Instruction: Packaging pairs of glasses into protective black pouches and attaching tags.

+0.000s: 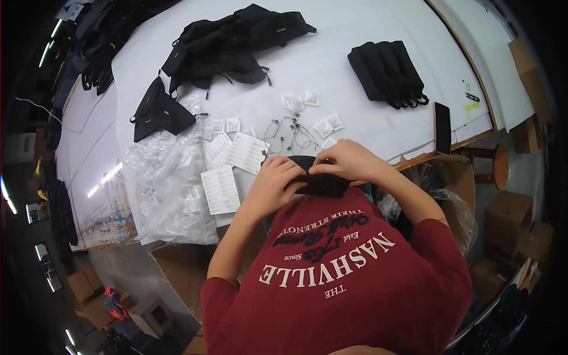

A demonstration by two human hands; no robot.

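Black fabric piece beneath and between left fingers, right fingers; both clamped on it.

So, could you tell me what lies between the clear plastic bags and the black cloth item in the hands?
White printed sheets, then the person's left hand; the head view shows this.

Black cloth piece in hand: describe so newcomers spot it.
Find the white-covered table. At its near edge, the bare left hand and right hand hold the black cloth piece. Unlike the sprawling black cloth heap beyond, it's gripped.
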